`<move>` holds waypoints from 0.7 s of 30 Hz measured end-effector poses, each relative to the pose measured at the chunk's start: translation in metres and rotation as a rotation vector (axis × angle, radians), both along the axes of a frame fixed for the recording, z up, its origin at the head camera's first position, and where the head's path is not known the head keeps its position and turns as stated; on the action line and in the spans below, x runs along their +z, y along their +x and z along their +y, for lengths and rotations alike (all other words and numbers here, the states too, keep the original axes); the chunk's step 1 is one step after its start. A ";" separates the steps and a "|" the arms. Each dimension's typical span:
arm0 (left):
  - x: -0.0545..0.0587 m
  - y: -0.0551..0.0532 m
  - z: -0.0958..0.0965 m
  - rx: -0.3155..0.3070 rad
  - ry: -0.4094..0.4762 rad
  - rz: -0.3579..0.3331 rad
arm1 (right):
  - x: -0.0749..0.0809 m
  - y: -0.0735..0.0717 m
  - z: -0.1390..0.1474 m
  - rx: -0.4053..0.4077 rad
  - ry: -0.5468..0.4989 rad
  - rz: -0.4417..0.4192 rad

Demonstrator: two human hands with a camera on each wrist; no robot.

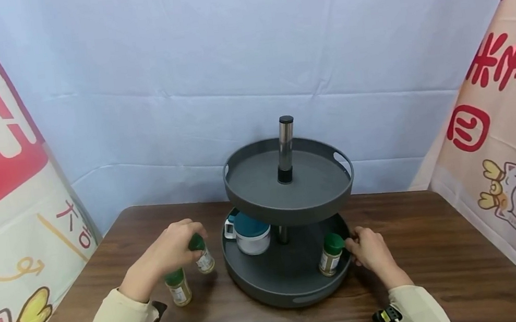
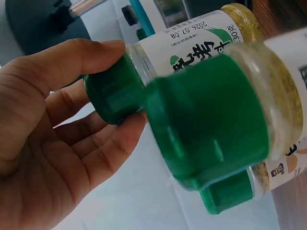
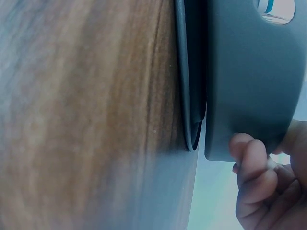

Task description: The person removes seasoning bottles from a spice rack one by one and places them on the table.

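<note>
Seasoning jar (image 1: 205, 261) with a green cap is leaning slightly at the counter (image 1: 462, 260), just left of the two-tier tray stand (image 1: 286, 142). Fingers of the left hand (image 1: 174, 246) are clamping on its cap from both sides; contact between the jar's base and the counter is not showing clearly. Its white label is carrying the print 2026.07.08, and yellowish contents are showing through the clear wall.

Second jar (image 1: 179, 289), also green-capped, is standing on the counter near the held one. In the left wrist view, a third jar (image 2: 230, 192) is showing partly behind the second.

Right hand (image 1: 373, 251) is gripping the rim of the lower tray (image 1: 280, 282), its fingers curling against the outer wall. Inside this tray, a fourth jar (image 1: 329, 263) is standing near the right rim, and a white mug (image 1: 253, 244) with a teal lid is sitting at the left. Upper tray (image 1: 316, 176) is surrounding the metal post. Pale cloth (image 1: 173, 75) is hanging behind.
</note>
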State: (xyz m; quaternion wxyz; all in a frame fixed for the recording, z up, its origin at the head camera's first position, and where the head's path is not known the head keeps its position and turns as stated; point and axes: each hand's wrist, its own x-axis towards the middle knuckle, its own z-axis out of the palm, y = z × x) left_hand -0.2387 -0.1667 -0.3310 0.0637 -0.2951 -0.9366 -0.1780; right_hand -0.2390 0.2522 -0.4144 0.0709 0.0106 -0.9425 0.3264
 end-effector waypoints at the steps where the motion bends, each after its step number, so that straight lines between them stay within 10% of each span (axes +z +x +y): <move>1: 0.000 -0.002 0.000 -0.001 -0.002 -0.004 | 0.000 0.000 0.000 0.000 0.001 0.002; 21: -0.017 -0.032 0.002 0.042 -0.091 -0.111 | 0.000 0.002 0.000 -0.006 -0.015 0.005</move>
